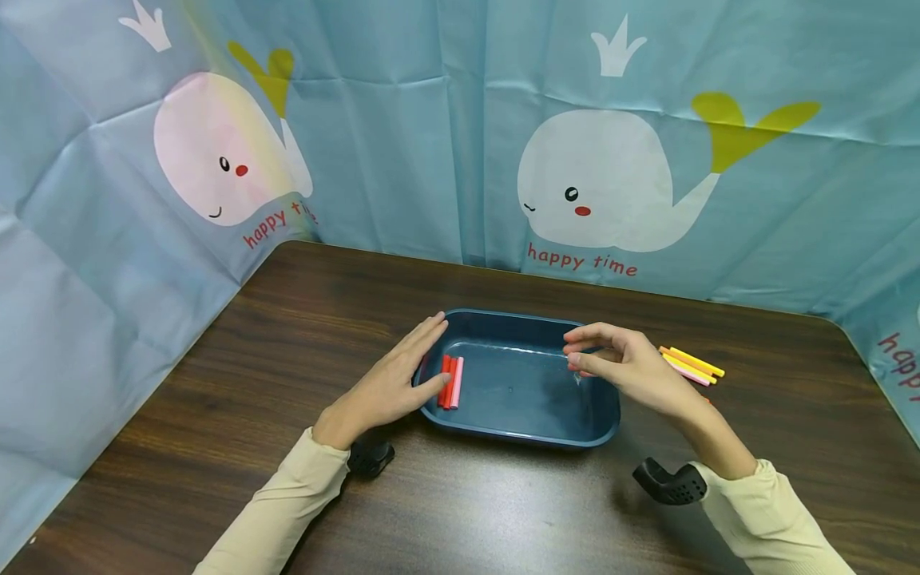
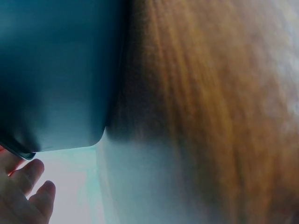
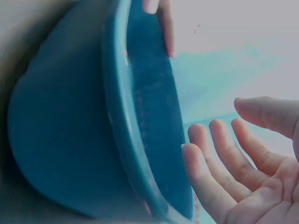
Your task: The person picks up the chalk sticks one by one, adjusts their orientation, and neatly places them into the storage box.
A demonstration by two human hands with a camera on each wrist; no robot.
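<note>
A dark blue rectangular tray [image 1: 513,395] stands on the table. Red sticks [image 1: 446,383] and a pink stick [image 1: 458,383] lie side by side inside its left end. My left hand [image 1: 384,387] rests at the left rim with fingers extended, its thumb reaching over the rim to the sticks. In the left wrist view, the fingers [image 2: 30,175] show beside the tray's corner. Over the right end of the tray hovers my right hand [image 1: 628,367], fingers loosely bent. The right wrist view shows its palm [image 3: 261,196] holding nothing, thumb apart from the fingers.
Right of the tray, partly behind the right hand, lie several yellow sticks [image 1: 697,361] with a pink stick [image 1: 688,371] among them. The brown wooden table [image 1: 309,319] meets a light blue whale-print curtain [image 1: 388,160] at the back and left.
</note>
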